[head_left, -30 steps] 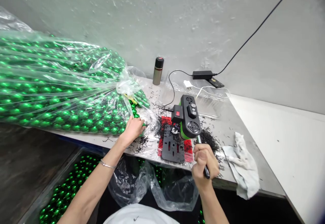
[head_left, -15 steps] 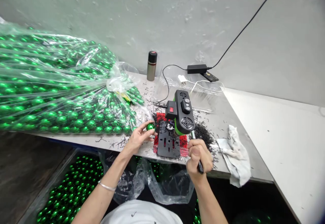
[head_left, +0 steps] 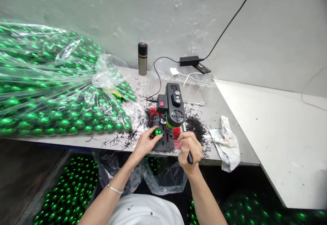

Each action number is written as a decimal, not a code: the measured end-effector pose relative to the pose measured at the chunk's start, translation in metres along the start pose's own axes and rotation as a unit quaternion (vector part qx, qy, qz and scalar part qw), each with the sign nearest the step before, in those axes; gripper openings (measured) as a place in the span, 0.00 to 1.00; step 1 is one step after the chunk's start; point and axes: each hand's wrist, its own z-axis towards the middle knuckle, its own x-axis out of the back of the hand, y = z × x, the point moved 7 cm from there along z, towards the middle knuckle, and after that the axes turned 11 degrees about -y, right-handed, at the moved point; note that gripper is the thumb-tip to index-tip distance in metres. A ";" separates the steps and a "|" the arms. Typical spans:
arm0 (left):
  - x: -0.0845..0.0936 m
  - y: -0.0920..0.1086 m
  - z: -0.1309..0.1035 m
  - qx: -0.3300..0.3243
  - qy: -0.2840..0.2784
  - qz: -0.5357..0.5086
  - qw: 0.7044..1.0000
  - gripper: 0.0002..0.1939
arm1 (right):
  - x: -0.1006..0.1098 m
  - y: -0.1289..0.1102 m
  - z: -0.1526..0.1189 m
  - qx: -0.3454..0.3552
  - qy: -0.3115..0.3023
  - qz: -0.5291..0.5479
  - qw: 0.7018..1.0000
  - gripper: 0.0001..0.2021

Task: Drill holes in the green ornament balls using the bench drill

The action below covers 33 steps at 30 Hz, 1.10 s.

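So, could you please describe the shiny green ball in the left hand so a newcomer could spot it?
Right of the big clear plastic bag of green balls stands a black machine with two round grilles. At its slotted black plate, the left hand holds one shiny green ball, the only one pinched between finger and thumb.

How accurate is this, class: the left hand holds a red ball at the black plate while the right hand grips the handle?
The head view shows a green ball, not red, in the left hand at the black plate; the right hand does grip the handle.
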 end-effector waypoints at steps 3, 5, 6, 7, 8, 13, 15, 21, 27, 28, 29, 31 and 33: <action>-0.002 0.009 0.001 -0.055 0.000 0.103 0.993 0.21 | 0.000 0.001 -0.001 0.002 -0.004 0.001 1.000 0.12; -0.005 0.013 0.003 -0.077 -0.017 0.157 0.984 0.20 | 0.000 0.001 -0.003 0.003 -0.001 0.002 1.000 0.12; -0.006 0.016 0.005 -0.086 -0.024 0.182 0.979 0.20 | -0.001 0.002 -0.003 0.003 0.000 0.002 1.000 0.12; -0.008 0.018 0.006 -0.094 -0.031 0.204 0.974 0.20 | -0.001 0.002 -0.004 0.002 0.002 0.002 1.000 0.12; -0.010 0.021 0.008 -0.100 -0.038 0.224 0.969 0.19 | -0.001 0.002 -0.004 0.002 0.003 0.003 1.000 0.12; -0.014 0.026 0.014 -0.102 -0.064 0.274 0.954 0.16 | -0.002 0.003 -0.005 -0.003 0.002 0.012 1.000 0.12; -0.014 0.027 0.013 -0.100 -0.074 0.275 0.953 0.15 | -0.002 0.003 -0.005 -0.002 0.003 0.013 1.000 0.12; -0.010 0.032 0.011 -0.091 -0.094 0.295 0.946 0.17 | -0.003 0.003 -0.005 -0.005 -0.005 0.011 1.000 0.12; -0.012 0.032 0.021 -0.079 -0.105 0.297 0.946 0.13 | -0.003 0.004 -0.006 -0.006 -0.003 0.014 1.000 0.12; -0.011 0.031 0.021 -0.080 -0.097 0.289 0.949 0.13 | -0.003 0.004 -0.007 -0.006 -0.002 0.014 1.000 0.12; -0.010 0.030 0.021 -0.085 -0.088 0.278 0.953 0.14 | -0.003 0.004 -0.007 -0.006 0.001 0.013 1.000 0.12; -0.010 0.028 0.019 -0.102 -0.073 0.249 0.960 0.14 | -0.003 0.004 -0.007 -0.005 0.005 0.011 1.000 0.12; -0.011 0.026 0.018 -0.115 -0.067 0.229 0.964 0.15 | -0.003 0.004 -0.007 -0.004 0.008 0.011 1.000 0.12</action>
